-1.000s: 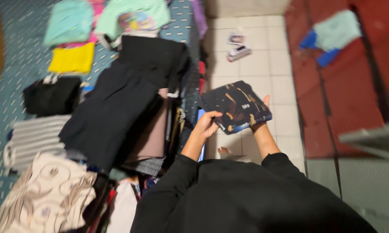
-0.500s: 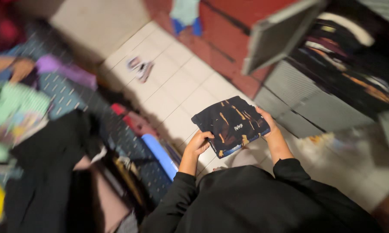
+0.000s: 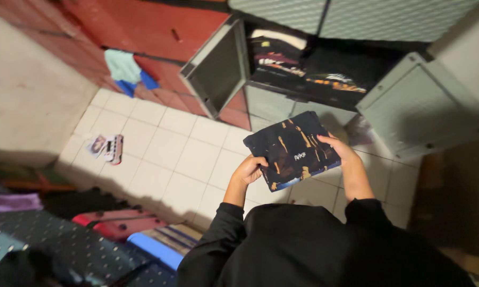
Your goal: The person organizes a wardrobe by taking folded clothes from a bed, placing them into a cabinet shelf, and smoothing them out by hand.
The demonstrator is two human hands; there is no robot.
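Observation:
Both my hands hold a folded dark navy shirt (image 3: 291, 149) with orange-yellow streaks, flat and at chest height. My left hand (image 3: 248, 169) grips its near left edge, thumb on top. My right hand (image 3: 339, 150) grips its right edge. I wear black long sleeves. Just beyond the shirt stands a grey cabinet (image 3: 282, 103) with both doors open: the left door (image 3: 216, 69) and the right door (image 3: 417, 109). Inside it lie folded dark clothes (image 3: 308, 64) in stacks.
White floor tiles (image 3: 170, 154) lie below, with a small toy-like object and a card (image 3: 109, 148) at the left. A teal and blue cloth (image 3: 126, 69) lies on the red floor. At the lower left are a patterned mattress (image 3: 48, 244) and red and blue items.
My view has swung right from the piles of laid-out clothes to the open cabinet. The folded shirt stays in both hands and is now in front of the cabinet.

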